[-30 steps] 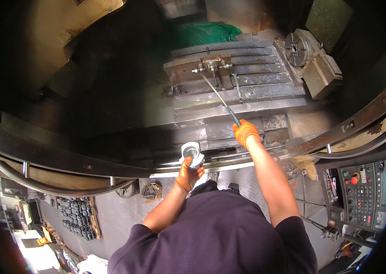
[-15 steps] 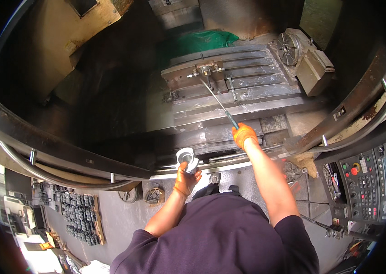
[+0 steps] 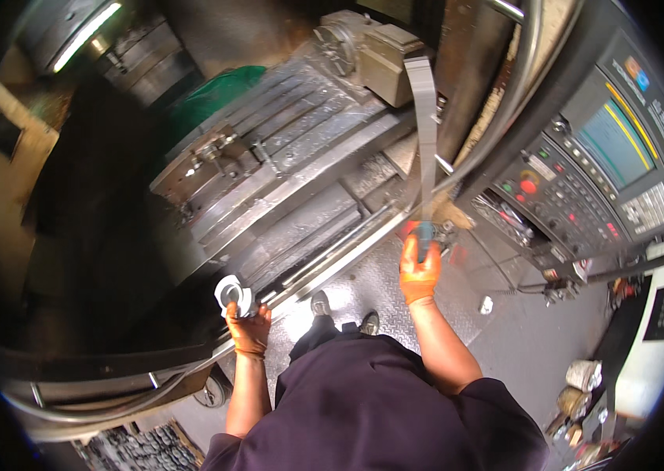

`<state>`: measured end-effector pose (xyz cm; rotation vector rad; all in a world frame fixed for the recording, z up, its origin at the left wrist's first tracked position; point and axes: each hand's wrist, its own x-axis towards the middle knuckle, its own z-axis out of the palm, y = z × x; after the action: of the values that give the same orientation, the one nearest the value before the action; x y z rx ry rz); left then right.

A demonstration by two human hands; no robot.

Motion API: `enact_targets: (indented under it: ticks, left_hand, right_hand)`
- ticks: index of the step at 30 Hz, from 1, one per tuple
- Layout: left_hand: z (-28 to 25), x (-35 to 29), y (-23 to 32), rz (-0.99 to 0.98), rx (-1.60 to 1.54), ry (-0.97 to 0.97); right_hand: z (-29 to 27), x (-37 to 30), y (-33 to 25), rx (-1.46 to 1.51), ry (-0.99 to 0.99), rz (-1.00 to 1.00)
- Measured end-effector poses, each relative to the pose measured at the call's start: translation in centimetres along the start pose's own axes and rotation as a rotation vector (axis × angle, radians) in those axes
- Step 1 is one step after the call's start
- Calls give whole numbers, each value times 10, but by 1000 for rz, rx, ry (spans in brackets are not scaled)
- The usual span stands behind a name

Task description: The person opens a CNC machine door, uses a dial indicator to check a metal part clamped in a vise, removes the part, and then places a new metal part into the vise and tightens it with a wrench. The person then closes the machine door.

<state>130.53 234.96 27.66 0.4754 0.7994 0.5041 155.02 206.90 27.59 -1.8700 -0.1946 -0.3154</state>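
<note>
My left hand, in an orange glove, grips a silver ring-shaped metal part with a round bore and flat-sided flange, just above the machine's front sill. My right hand, also gloved in orange, is closed round the dark teal handle of a long-shafted hand tool. Its shaft points upward and is smeared into a broad grey band; its tip cannot be made out. A clamping fixture with bolts sits on the slotted machine table. Beside the fixture lies a wrench.
To the right stands a control panel with a screen and red button. A rotary chuck unit sits at the table's far end, near green cloth. A curved door rail rises at right. Dark parts are stacked lower left.
My view has turned right toward the control panel. The long-shafted tool has come away from the fixture and swung upright. The ring-shaped part stays in my left hand.
</note>
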Motion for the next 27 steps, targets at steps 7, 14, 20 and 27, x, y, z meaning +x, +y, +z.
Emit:
enact_targets:
  ticks: [7,14,20,27]
  left_hand:
    - [20,44,10,-77,-44,-29]
    - [11,143,29,-109,7,-147]
    - [30,241,75,-117,130,-45]
    - [62,351,54,-183,34,-18]
  right_hand:
    - [5,132,18,-11,324,32]
    - [-22,240,93,-455,137,69]
    - [41,159,16,-614,138,-23]
    - [274,65,-42,-51,-799,298]
